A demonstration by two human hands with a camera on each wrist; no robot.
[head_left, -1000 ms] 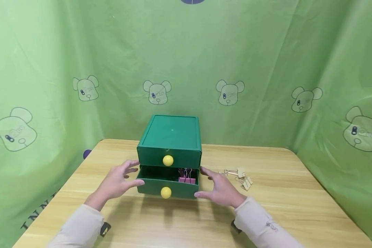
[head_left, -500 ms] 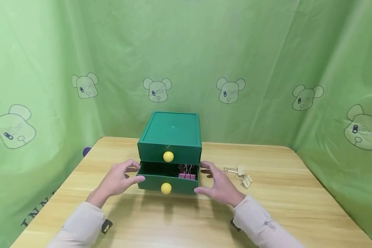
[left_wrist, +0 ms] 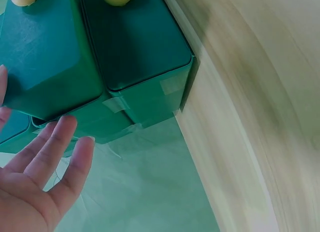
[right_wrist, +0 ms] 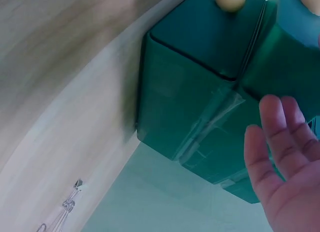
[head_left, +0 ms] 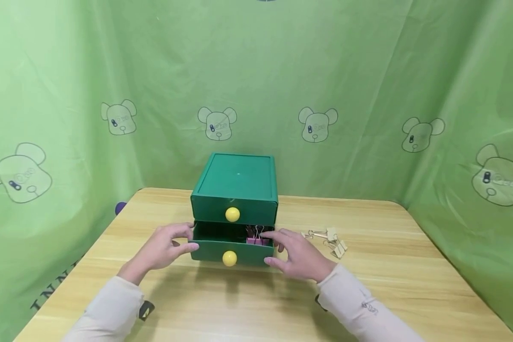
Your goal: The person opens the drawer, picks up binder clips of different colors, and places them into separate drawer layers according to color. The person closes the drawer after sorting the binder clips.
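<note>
A green drawer unit point(head_left: 239, 175) with yellow knobs stands on the table. One of its drawers point(head_left: 209, 251) is pulled out, holding a pink binder clip point(head_left: 255, 241) and darker clips at its right end. My left hand point(head_left: 162, 247) is at the drawer's left side, thumb by the front corner, fingers extended. On the other side my right hand point(head_left: 299, 254) has its thumb at the front right corner and its index finger over the drawer's rim, near the clips. Both wrist views show a shut lower drawer point(left_wrist: 142, 41) beneath, hidden in the head view.
Several cream binder clips point(head_left: 337, 248) lie on the wooden table point(head_left: 389, 266), right of the unit. A green curtain point(head_left: 350, 161) printed with bear heads hangs behind and along both sides.
My right hand has shifted left, its index finger moving from beside the drawer to over its rim. The left hand stays nearly in place, and the drawer is still pulled out.
</note>
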